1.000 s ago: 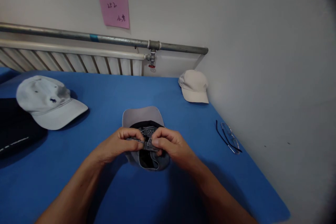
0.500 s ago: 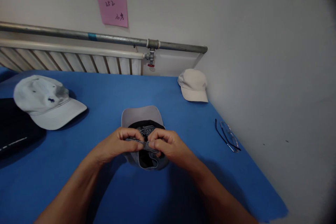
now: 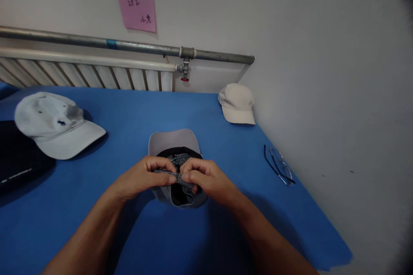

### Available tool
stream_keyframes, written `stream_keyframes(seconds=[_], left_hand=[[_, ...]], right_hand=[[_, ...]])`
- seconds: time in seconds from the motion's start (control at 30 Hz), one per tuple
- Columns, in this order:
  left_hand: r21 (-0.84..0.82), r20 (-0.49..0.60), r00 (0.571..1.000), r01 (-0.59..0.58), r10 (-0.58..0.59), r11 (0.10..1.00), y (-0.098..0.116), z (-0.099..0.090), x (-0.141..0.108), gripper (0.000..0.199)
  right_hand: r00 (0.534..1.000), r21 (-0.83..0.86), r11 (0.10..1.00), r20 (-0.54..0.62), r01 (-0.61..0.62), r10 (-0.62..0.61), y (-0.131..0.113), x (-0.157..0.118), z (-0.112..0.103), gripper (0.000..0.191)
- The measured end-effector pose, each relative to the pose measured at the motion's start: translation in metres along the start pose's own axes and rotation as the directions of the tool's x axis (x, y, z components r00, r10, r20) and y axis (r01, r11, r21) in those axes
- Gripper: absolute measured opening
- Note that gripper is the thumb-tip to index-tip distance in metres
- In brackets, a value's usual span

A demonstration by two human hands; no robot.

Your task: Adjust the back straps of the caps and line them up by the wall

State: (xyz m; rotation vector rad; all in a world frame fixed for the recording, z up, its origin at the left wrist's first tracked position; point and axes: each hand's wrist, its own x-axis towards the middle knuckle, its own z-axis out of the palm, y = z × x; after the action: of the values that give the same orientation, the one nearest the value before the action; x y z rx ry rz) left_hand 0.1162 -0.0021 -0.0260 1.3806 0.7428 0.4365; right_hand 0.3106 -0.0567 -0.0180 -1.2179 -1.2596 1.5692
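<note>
A grey baseball cap (image 3: 174, 141) lies upside down on the blue table, its brim pointing away from me and its dark inside showing. Across its near side runs the back strap (image 3: 186, 181), over the rear opening. My left hand (image 3: 146, 176) pinches the strap from the left between thumb and forefinger. From the right, my right hand (image 3: 206, 178) pinches the same strap, its fingertips almost meeting those of the left. The fingers partly hide the strap and any fastening on it.
On the left a white cap (image 3: 51, 122) rests against a black item (image 3: 24, 159). A beige cap (image 3: 238, 101) sits at the back right. Eyeglasses (image 3: 280, 167) lie near the right edge of the blue table (image 3: 151, 240). Behind are a radiator (image 3: 106, 73) and a metal pipe (image 3: 142, 46).
The right fingertips have shifted very slightly left along the strap, closer to the left ones. Both hands keep their pinch, and the cap stays in place; the view has moved slightly.
</note>
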Motion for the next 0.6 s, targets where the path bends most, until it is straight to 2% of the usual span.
stream_keyframes(seconds=[0.37, 0.6], left_hand=[[0.046, 0.032, 0.999, 0.015, -0.017, 0.999, 0.0006, 0.0003, -0.0008, 0.009], [0.073, 0.038, 0.996, 0.074, -0.077, 0.995, 0.001, -0.0006, 0.0002, 0.014]], right_hand=[[0.996, -0.064, 0.998, 0.089, -0.022, 0.028, 0.0022, 0.0005, -0.007, 0.008], [0.991, -0.04, 0.999, 0.131, -0.021, 0.026, 0.0059, 0.0027, -0.009, 0.016]])
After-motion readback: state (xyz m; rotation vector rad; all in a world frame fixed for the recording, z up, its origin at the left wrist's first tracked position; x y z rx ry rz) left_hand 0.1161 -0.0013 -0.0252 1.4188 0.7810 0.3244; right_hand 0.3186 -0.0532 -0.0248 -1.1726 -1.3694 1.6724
